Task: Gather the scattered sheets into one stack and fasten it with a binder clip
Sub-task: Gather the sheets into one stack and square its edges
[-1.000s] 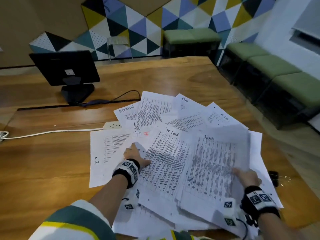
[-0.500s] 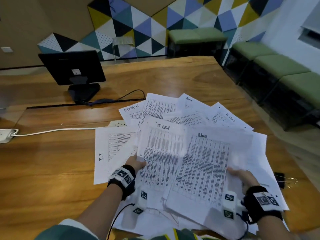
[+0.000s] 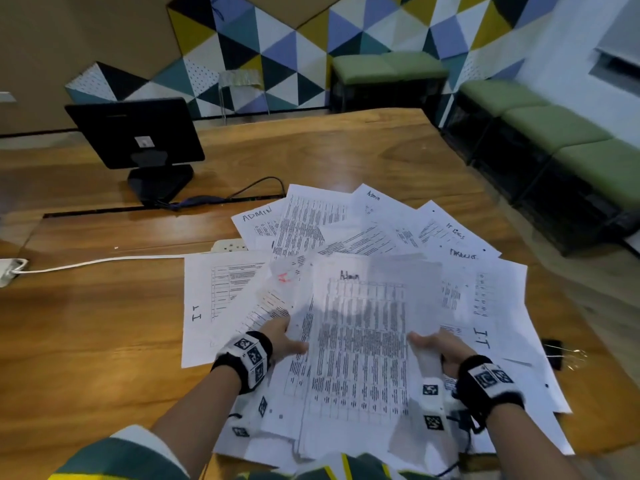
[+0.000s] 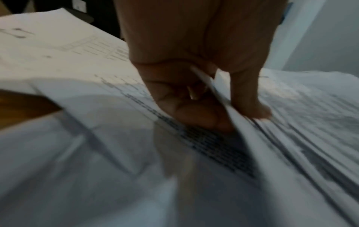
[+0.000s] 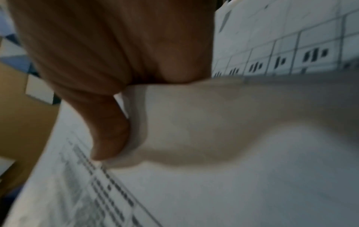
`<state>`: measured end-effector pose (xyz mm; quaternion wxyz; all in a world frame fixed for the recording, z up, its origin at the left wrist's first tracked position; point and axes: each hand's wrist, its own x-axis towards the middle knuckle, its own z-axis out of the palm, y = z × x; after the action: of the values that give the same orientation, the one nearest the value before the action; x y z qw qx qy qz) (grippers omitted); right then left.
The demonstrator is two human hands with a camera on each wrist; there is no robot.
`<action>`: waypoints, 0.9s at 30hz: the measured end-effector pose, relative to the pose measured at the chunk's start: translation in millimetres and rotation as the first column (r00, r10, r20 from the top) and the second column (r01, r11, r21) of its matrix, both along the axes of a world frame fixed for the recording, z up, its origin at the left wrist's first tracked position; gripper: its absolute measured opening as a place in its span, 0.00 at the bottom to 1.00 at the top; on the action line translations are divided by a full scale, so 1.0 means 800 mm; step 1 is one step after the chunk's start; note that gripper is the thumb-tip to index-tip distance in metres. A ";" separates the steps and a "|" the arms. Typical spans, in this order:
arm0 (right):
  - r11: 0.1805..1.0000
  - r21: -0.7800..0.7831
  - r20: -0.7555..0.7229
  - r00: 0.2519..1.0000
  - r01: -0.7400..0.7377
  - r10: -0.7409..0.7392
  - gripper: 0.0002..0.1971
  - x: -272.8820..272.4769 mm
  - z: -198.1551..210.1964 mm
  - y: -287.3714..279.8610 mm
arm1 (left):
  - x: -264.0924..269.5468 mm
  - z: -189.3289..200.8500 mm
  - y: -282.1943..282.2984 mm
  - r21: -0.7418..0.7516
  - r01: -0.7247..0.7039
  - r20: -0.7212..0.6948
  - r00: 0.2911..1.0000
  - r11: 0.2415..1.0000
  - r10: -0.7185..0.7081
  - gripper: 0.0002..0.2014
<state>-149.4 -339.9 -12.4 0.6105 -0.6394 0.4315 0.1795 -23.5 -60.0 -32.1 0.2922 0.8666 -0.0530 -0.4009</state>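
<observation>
A gathered stack of printed sheets [image 3: 360, 341], topped by a page headed "Admin", is held between both hands above the table. My left hand [image 3: 287, 341] pinches its left edge, thumb on top and fingers beneath; the left wrist view shows the hand [image 4: 211, 107] clamped on that edge. My right hand [image 3: 436, 346] grips the right edge, its thumb [image 5: 108, 135] pressing on the paper. Several loose sheets [image 3: 325, 223] still fan out on the wooden table [image 3: 104, 341] behind and beside the stack. A black binder clip [image 3: 554, 355] lies on the table at the right, partly under the papers.
A black monitor [image 3: 138, 136] stands at the back left with its cable. A white power strip [image 3: 228, 245] and cord [image 3: 104, 261] lie left of the papers. Green benches [image 3: 554, 126] line the wall at the right, beyond the table edge.
Both hands have drawn together, sliding the "IT Logs" sheet under the "Admin" page and merging the two piles into one stack, pulled nearer to me.
</observation>
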 end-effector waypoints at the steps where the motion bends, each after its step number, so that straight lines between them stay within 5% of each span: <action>1: 1.000 -0.002 0.019 1.000 -0.021 0.021 0.26 0.005 -0.005 0.004 | 0.000 0.001 -0.004 -0.030 -0.038 -0.006 0.999 0.999 0.038 0.38; 8: 0.987 0.131 0.151 0.983 0.088 -0.108 0.03 0.019 0.001 0.042 | 0.010 0.014 -0.026 -0.108 -0.301 -0.008 0.953 0.948 0.301 0.25; 12: 0.995 0.050 0.164 0.982 0.091 -0.098 0.15 0.022 -0.009 0.053 | 0.000 0.008 -0.025 -0.186 -0.300 -0.009 0.953 0.935 0.304 0.27; 16: 0.988 -0.141 0.173 0.984 0.068 -0.043 0.18 0.020 -0.006 0.050 | 0.017 0.007 -0.018 -0.387 -0.381 -0.167 0.924 0.840 0.343 0.26; 20: 0.985 -0.169 0.266 0.964 0.033 0.014 0.24 0.010 0.005 0.038 | 0.034 -0.001 -0.021 -0.234 -0.414 0.008 0.904 0.880 0.428 0.20; 24: 0.970 -0.221 0.381 0.925 0.103 -0.011 0.41 -0.002 0.009 0.008 | 0.033 -0.011 -0.021 -0.168 -0.425 0.105 0.889 0.889 0.445 0.15; 27: 0.958 -0.247 0.303 0.951 0.149 -0.069 0.32 -0.009 0.014 -0.022 | 0.040 -0.002 -0.003 -0.099 -0.353 0.174 0.914 0.930 0.366 0.15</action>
<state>-156.2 -357.7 -1.6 0.5847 -0.7101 0.3922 -0.0105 8.5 -62.7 -33.5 0.3828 0.8857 0.0665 -0.2543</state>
